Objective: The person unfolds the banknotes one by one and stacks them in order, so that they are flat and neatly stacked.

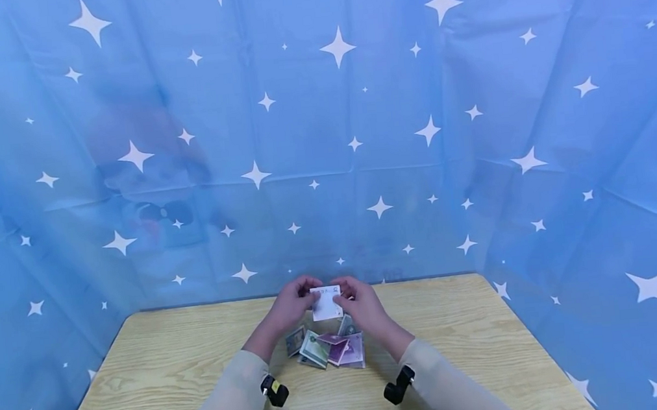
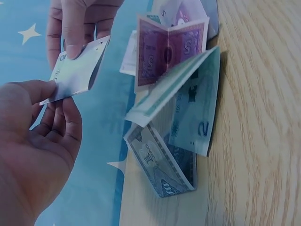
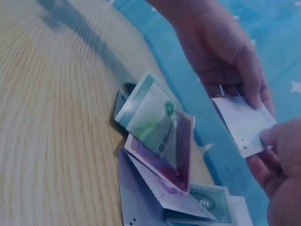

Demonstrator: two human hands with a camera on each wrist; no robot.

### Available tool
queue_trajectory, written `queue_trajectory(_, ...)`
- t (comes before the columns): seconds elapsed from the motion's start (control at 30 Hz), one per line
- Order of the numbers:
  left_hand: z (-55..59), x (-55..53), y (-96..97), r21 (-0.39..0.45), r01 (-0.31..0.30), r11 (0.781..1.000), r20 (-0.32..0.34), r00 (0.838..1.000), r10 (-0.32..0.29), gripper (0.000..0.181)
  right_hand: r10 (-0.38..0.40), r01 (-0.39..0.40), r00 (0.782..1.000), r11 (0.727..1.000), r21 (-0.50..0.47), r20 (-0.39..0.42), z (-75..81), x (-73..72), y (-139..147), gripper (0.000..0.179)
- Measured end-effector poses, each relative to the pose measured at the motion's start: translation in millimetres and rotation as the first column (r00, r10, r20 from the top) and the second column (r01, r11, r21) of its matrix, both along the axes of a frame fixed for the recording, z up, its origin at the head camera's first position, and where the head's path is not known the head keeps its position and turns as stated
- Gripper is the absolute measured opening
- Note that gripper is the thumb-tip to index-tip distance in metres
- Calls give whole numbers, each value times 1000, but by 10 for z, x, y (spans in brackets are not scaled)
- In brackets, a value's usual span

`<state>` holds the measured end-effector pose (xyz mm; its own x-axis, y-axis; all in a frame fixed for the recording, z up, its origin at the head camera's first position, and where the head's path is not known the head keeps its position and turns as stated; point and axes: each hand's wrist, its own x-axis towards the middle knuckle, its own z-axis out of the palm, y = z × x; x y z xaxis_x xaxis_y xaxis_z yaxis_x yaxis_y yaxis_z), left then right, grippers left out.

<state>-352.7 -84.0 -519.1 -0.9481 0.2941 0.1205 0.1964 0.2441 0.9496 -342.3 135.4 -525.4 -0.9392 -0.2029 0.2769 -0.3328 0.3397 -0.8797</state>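
Observation:
A pale folded banknote (image 1: pixel 327 306) is held up over the far part of the table. My left hand (image 1: pixel 290 306) pinches its left edge, thumb on the near face and fingers behind. At the opposite edge my right hand (image 1: pixel 365 303) pinches it in the same way. Below the hands lies a loose pile of folded banknotes. A green banknote (image 2: pixel 197 108) stands half open in the left wrist view, beside a grey-blue banknote (image 2: pixel 160 162) and a magenta banknote (image 2: pixel 171 49). In the right wrist view, a lilac banknote (image 3: pixel 171 193) leans at the near side of the pile.
The pile rests on a light wooden table (image 1: pixel 188 347). A blue curtain (image 1: pixel 310 135) with white stars hangs right behind the table's far edge and along both sides. Small black cameras (image 1: pixel 399 384) sit on both wrists.

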Motion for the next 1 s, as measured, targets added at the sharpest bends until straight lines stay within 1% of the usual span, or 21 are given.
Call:
queue_trajectory(0.1, 40, 29, 15, 15, -12, 1000, -1, 1000, 12, 18, -12, 12, 1000, 1000, -27, -3, 42, 13, 6, 27)
queue_trajectory(0.23, 89, 76, 36, 22, -25, 999, -20, 999, 25, 20, -11, 13, 999, 998, -63, 31, 117, 58, 11, 28)
queue_trajectory(0.3, 102, 106, 39, 28, -16, 999, -42, 999, 17, 22, -3, 6, 999, 997, -74, 39, 146, 82, 12, 29)
queue_trajectory(0.4, 109, 160, 34, 49, 15, 999, -61, 998, -12, 28, 0, 4, 999, 997, -83, 43, 187, 122, 11, 29)
queue_trajectory(0.53, 113, 242, 13, 90, 61, 994, -50, 997, -56, 40, -5, 8, 999, 996, -87, 37, 241, 183, 11, 27)
queue_trajectory(0.67, 124, 330, 0, 106, 81, 991, -47, 996, -76, 45, 3, 2, 999, 996, -87, 48, 268, 232, 28, 29)
queue_trajectory(0.8, 147, 411, -8, 125, 81, 989, -30, 996, -78, 46, 17, -11, 998, 996, -87, 68, 305, 302, 52, 31)
queue_trajectory(1.0, 169, 536, -23, 140, 73, 987, -8, 997, -73, 44, 33, -26, 997, 995, -91, 76, 370, 428, 75, 33)
